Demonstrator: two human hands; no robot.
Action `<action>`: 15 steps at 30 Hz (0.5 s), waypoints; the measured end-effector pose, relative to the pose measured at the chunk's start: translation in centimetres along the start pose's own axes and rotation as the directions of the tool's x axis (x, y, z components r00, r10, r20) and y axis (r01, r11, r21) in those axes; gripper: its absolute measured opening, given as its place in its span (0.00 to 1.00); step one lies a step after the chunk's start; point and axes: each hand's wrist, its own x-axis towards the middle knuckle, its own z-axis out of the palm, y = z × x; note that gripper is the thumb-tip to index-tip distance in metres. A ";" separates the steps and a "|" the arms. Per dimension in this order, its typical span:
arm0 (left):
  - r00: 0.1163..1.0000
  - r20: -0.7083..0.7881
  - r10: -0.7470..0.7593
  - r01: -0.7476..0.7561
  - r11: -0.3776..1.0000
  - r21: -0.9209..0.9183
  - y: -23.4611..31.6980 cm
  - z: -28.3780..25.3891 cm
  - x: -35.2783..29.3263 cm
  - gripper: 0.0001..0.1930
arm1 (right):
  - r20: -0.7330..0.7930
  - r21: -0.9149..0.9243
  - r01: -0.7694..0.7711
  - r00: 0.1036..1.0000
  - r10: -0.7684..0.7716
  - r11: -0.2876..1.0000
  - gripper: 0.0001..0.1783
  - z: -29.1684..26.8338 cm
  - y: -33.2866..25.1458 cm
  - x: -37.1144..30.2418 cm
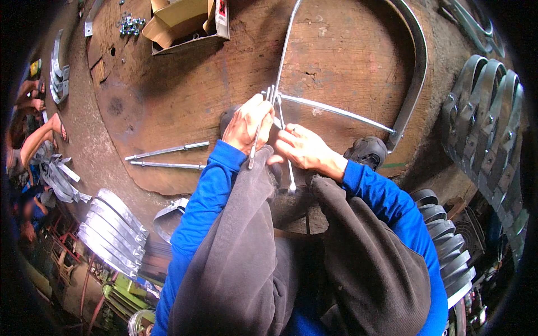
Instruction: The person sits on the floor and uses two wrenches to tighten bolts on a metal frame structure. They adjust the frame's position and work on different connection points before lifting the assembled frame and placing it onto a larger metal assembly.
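A bent metal band (418, 67) forms a large open loop on the wooden board. A threaded rod (336, 110) spans it, and its left end meets the band beside my hands. My left hand (246, 124) is closed at this joint around what looks like a wrench (254, 152), its shank slanting down below the fingers. Close on its right, my right hand (305, 148) grips a second slim wrench (291, 182). The upper part of that tool reaches up to the joint. My fingers hide most of the joint and the tools' working ends.
Two loose rods (168, 151) lie left of my hands. An open cardboard box (188, 28) and a pile of nuts (131, 25) sit on the board (168, 95). Stacked bands (115, 232) stand at left, more curved bands (482, 112) at right. Other people's legs (42, 134) show far left.
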 end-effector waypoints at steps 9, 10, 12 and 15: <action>0.989 -0.106 0.099 -0.102 0.995 -0.019 -0.4 0.9 -0.2 0.04 | 0.045 0.345 -0.514 0.845 0.533 0.785 0.20 -4.2 3.9 6.2; 0.992 -0.087 0.086 -0.088 0.996 -0.011 -0.4 0.9 -0.2 0.04 | 0.004 0.295 -0.472 0.870 0.492 0.831 0.18 -4.0 3.9 6.3; 0.997 -0.050 0.057 -0.057 0.998 0.007 0.0 0.5 -0.3 0.04 | 0.014 0.487 -0.478 0.841 0.541 0.731 0.16 -4.4 4.9 5.9; 0.999 -0.036 0.023 -0.022 0.999 0.032 0.3 0.2 -0.4 0.02 | 0.032 0.729 -0.519 0.677 0.735 0.447 0.31 -5.0 7.5 5.9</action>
